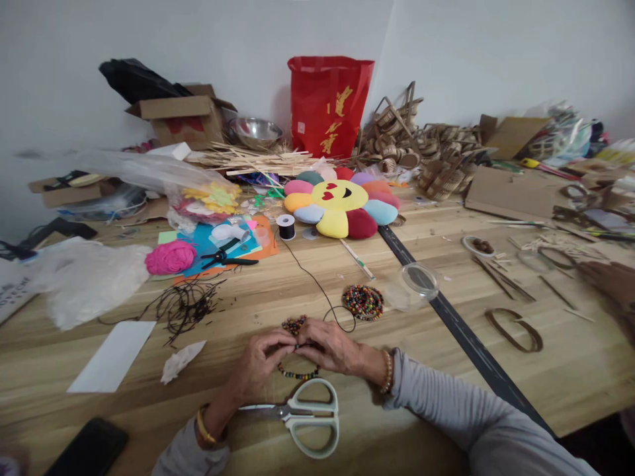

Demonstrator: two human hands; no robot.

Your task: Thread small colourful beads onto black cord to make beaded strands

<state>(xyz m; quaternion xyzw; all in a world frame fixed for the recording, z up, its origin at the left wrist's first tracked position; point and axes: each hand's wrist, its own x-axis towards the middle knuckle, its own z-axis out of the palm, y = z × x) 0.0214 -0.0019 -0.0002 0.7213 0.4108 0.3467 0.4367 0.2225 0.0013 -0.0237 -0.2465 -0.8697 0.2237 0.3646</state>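
My left hand (258,363) and my right hand (330,345) meet over the table, thumbs and fingers pinched together on a string of colourful beads (299,376). Part of the string hangs in a loop below the fingertips, and the exact spot they grip is mostly hidden. More colourful beads (294,322) show just beyond my fingers. A coil of beads (363,303) lies beyond my right hand. White-handled scissors (313,420) rest close in front of my wrists. Black cord (308,270) runs from a spool (286,227) down towards my right hand.
Left lie pliers (228,256), pink yarn (171,256), tangled dark cord (186,304), white paper (112,356) and a phone (89,449). A flower cushion (342,201) and red bag (330,106) stand behind. A clear round lid (419,280) is right; another person's hand (608,284) is at far right.
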